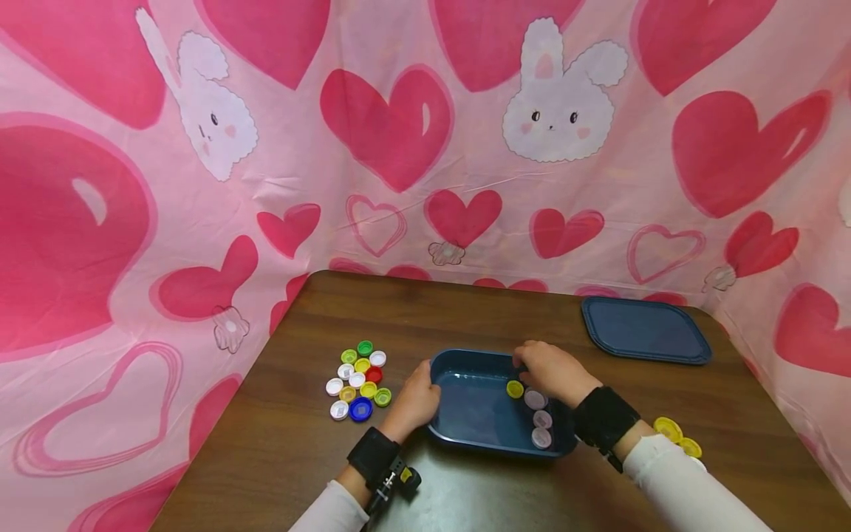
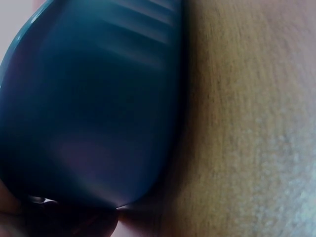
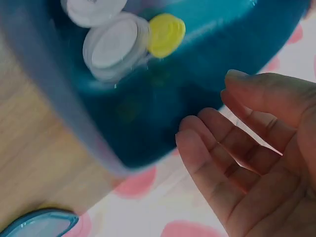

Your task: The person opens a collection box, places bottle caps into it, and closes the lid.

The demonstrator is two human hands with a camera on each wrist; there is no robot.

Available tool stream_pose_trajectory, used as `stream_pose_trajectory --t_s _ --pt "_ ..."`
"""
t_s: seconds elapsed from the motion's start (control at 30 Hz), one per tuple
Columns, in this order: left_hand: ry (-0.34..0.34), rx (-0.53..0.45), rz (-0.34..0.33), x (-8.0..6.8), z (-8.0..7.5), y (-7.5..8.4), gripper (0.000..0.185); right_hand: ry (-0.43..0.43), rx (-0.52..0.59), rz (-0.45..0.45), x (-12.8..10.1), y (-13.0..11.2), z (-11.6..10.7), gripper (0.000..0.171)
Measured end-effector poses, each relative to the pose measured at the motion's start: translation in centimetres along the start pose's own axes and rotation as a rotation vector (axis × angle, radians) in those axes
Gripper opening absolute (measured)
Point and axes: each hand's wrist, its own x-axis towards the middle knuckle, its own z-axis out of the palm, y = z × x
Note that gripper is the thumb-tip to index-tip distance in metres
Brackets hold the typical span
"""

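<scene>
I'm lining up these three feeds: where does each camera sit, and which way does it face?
Head: worn on the head, looking forward and down at the table, blue tray, both hands and sleeves.
Left wrist: pressed close to the blue tray's outer wall; only a blurred fingertip shows.
Right wrist: looks along the open right hand into the tray.
Head and right wrist share the yellow cap.

From my head the light is bright and even, with soft glare on the brown wooden table point(image 1: 465, 488) and a wide-angle bend at the edges. At my left wrist the dark blue plastic tray point(image 2: 84, 108) is smeared with blur, and at my right wrist my fingers point(image 3: 217, 163) look soft and out of focus.
</scene>
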Motion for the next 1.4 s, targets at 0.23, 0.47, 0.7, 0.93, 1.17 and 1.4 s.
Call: stream_pose_trajectory --t_s 0.23,0.47,0.7,0.93,1.17,1.4 --pt "-0.002 0.005 0.005 -0.1 -0.2 -0.1 0.05 0.111 0.032 -0.016 -1.7 1.8 -1.8 0.017" --pt "0.004 0.009 -0.003 0.0 -0.2 -0.3 0.049 0.154 0.051 0.035 -4.0 4.7 -2.8 0.019" --pt "-0.006 -0.009 -0.008 0.0 -0.2 -0.2 0.05 0.07 0.107 0.143 -6.5 7.9 -2.3 0.027" --pt "-0.003 0.004 -0.019 0.1 -0.1 -0.3 0.049 0.026 0.144 0.227 -8.6 10.7 -1.6 0.029" --pt "-0.005 0.001 -0.015 0.2 -0.1 -0.3 0.049 -0.026 0.136 0.273 -10.3 13.1 -0.6 0.027" --pt "-0.011 0.002 -0.019 0.2 -0.1 -0.3 0.049 -0.082 0.155 0.342 -11.6 14.4 0.7 0.031"
